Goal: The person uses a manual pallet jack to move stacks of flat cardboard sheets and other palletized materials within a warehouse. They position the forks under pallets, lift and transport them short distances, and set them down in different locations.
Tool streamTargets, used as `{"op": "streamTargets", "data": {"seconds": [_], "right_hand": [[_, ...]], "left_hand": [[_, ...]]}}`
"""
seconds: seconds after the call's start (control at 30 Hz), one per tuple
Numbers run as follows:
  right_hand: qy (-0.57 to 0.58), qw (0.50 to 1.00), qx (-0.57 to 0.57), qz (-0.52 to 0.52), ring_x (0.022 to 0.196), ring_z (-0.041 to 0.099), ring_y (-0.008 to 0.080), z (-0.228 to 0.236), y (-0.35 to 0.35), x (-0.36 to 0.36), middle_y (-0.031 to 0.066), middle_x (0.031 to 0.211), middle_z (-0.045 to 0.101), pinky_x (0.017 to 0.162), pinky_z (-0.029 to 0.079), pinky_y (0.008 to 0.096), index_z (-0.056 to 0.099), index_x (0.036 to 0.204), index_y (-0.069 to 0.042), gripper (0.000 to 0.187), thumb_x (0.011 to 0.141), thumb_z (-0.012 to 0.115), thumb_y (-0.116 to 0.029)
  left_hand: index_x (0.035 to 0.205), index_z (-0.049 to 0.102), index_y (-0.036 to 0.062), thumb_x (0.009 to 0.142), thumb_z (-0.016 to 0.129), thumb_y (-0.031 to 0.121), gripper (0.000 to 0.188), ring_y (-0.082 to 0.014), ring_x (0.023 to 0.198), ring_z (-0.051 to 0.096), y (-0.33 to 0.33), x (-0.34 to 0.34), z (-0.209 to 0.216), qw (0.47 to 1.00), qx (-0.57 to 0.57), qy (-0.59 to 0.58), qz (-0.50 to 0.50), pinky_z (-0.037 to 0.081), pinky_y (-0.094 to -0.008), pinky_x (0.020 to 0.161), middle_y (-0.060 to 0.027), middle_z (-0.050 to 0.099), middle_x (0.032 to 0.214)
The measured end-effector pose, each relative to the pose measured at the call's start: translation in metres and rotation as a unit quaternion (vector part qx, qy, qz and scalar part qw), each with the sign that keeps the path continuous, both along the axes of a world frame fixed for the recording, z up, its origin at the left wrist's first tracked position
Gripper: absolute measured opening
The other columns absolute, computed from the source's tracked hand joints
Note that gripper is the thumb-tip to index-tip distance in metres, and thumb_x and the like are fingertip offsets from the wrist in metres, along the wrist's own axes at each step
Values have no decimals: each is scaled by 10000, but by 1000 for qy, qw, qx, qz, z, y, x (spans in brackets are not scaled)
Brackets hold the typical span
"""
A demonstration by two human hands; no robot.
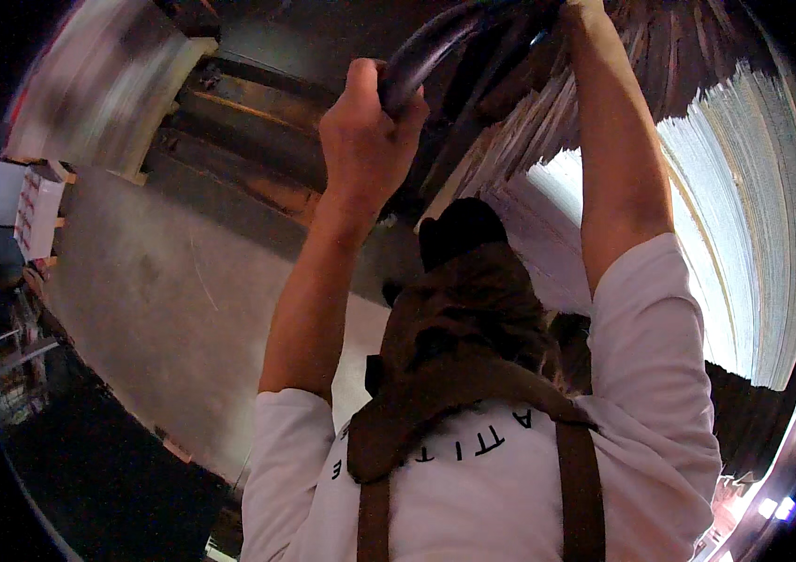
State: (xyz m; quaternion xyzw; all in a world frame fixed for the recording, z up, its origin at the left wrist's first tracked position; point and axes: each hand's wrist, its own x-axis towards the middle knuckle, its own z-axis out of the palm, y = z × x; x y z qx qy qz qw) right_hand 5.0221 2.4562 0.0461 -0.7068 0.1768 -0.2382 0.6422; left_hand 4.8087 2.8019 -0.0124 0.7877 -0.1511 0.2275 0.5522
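My left hand [365, 140] is closed in a fist around the lower left end of a curved black handle [435, 47]. The handle arches up and to the right, past the top edge of the head view. At that edge only a bit of my right hand [582, 6] shows, beside the far end of the handle. Its fingers are out of the picture, so its grip is hidden. Both my forearms are raised forward, and below the handle lies a dark, shadowed area.
Tall stacks of thin sheets [740, 215] stand close on the right, with ragged edges. Another sheet stack [98, 89] is at the upper left, beside wooden slats [257, 103]. Concrete floor [154, 262] spreads to the left, with a white box [37, 214] at its far side.
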Motion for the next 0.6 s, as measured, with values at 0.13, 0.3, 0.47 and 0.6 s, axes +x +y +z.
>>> {"op": "streamTargets", "data": {"seconds": [0.13,0.3,0.47,0.6], "right_hand": [[-12,1000,4,-2,502,510,227,-10,-17,8,92,574,560,499,411,362,613,685,-47,512,957,485,-462],[-15,995,79,-55,495,514,200,2,6,-5,77,575,562,480,407,342,626,701,-44,516,927,524,-497],[-63,998,-5,-24,492,502,190,-4,11,-13,69,573,562,474,390,326,641,724,-37,480,923,552,-465],[-10,999,-2,-34,482,487,168,16,52,-38,54,553,546,481,381,314,637,725,-40,464,937,543,-442]], "left_hand": [[961,513,38,809,698,181,279,-363,731,657,1,2,2,1000,-10,6,-15,513,-398,624,-172,644,777],[957,536,14,822,697,185,271,-250,666,652,3,1,8,990,-53,80,-102,504,-359,613,-138,629,740],[1014,550,22,865,658,221,272,-116,672,585,21,12,17,945,-36,168,-279,468,-282,626,-42,620,744],[1066,548,7,886,640,140,242,-106,670,592,22,34,48,780,-148,408,-451,472,-248,630,-38,593,762]]}}
